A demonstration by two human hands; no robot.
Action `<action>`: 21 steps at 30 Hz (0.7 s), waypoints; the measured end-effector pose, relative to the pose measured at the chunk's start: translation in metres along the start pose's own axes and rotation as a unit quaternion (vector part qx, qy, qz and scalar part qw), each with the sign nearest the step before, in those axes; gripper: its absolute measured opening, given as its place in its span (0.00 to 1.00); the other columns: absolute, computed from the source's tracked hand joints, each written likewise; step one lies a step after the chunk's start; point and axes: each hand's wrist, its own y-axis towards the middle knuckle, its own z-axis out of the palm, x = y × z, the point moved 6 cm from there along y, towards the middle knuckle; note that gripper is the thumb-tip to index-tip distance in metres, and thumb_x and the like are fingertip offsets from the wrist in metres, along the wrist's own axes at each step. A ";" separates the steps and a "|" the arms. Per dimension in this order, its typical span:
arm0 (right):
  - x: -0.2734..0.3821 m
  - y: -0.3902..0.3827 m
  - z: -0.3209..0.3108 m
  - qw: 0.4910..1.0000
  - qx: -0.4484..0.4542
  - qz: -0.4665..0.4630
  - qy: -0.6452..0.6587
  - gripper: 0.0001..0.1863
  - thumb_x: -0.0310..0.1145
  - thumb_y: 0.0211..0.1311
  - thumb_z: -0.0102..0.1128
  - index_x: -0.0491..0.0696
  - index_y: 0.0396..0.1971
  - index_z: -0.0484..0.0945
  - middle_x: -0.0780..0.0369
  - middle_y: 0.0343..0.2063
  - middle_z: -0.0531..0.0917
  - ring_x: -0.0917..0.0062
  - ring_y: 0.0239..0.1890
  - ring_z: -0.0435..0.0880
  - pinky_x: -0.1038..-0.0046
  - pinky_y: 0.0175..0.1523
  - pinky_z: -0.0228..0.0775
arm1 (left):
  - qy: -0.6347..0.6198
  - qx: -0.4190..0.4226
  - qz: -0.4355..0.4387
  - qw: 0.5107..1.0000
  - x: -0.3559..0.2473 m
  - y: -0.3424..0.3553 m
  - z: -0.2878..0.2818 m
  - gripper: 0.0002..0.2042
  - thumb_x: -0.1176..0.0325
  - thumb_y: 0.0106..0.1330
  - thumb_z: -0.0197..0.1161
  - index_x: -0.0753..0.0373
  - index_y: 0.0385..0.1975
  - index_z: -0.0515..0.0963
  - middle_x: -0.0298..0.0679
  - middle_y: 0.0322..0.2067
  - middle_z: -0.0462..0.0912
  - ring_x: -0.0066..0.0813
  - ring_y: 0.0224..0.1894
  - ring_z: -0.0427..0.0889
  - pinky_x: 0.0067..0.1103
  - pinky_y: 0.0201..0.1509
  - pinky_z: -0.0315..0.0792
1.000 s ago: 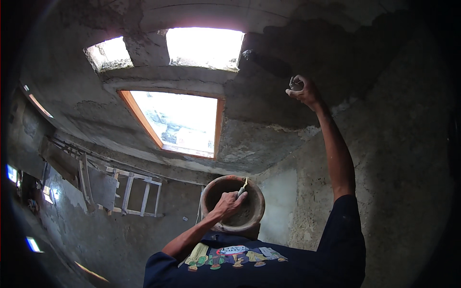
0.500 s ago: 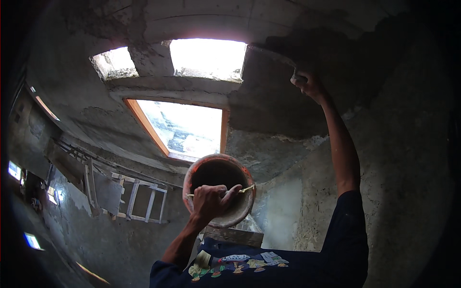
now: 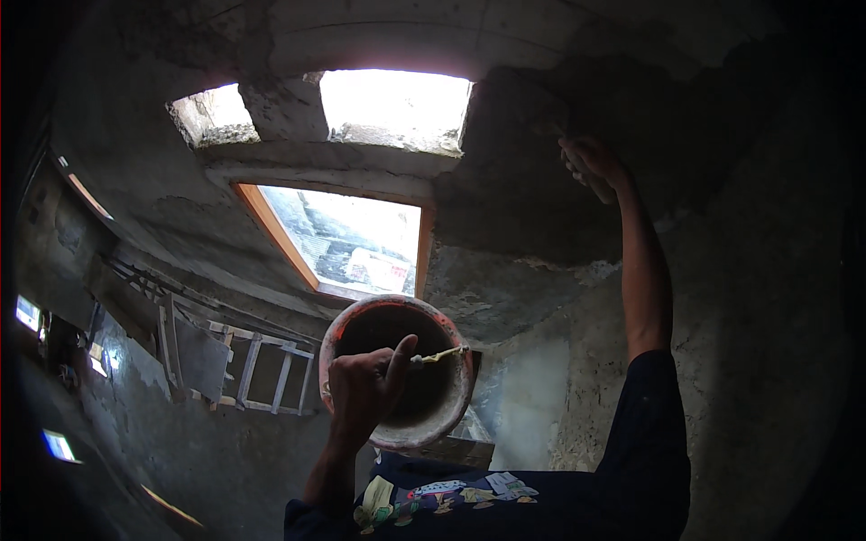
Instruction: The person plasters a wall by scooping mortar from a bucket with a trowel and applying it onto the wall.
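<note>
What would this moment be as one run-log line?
left hand: grips bucket by handle | right hand: raised before dark wall, holding tool, kind unclear | background: window

At 6 o'clock, the bucket [image 3: 456,406] looks like plastic or rubber, its reddish rim dulled by a rough grey crust, with a pale, fibrous cord [image 3: 440,356] toward its own 3 o'clock. The window frame [image 3: 275,234] at 10 is smooth orange-brown wood, the ladder [image 3: 281,379] at 8 dry grey wood. The wall [image 3: 550,270] at 3 is coarse, matt, cement-like, the shirt [image 3: 550,505] at 5 soft matt cloth.
</note>
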 end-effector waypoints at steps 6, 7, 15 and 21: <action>-0.045 -0.020 0.003 0.997 -0.014 0.028 0.068 0.19 0.50 0.58 0.55 0.48 0.22 0.70 0.68 0.14 0.71 0.84 0.12 0.71 0.80 0.16 0.63 | -0.054 0.049 -0.028 0.997 0.013 -0.009 0.017 0.19 0.53 0.63 0.57 0.60 0.18 0.83 0.38 0.08 0.74 0.28 0.08 0.73 0.24 0.15 0.61; -0.047 -0.025 0.010 0.996 -0.009 0.021 0.084 0.19 0.50 0.58 0.54 0.48 0.22 0.70 0.68 0.14 0.70 0.86 0.12 0.70 0.81 0.16 0.62 | -0.054 0.048 -0.032 0.997 0.014 -0.011 0.015 0.19 0.53 0.63 0.57 0.60 0.18 0.83 0.38 0.08 0.74 0.28 0.08 0.73 0.24 0.15 0.61; -0.024 -0.055 0.026 0.950 -0.115 -0.152 -0.249 0.15 0.42 0.57 0.58 0.45 0.27 0.73 0.65 0.17 0.75 0.77 0.20 0.77 0.73 0.28 0.70 | -0.042 0.099 -0.031 0.994 0.025 -0.021 0.032 0.20 0.52 0.63 0.56 0.61 0.22 0.84 0.37 0.09 0.76 0.24 0.10 0.73 0.21 0.17 0.63; 0.054 -0.043 0.023 0.787 -0.302 -0.296 -0.450 0.19 0.50 0.61 0.52 0.48 0.37 0.77 0.54 0.28 0.81 0.57 0.32 0.81 0.61 0.37 0.73 | -0.029 0.114 -0.035 0.992 0.017 -0.020 0.033 0.21 0.50 0.63 0.56 0.59 0.16 0.81 0.41 0.09 0.75 0.34 0.12 0.76 0.27 0.17 0.64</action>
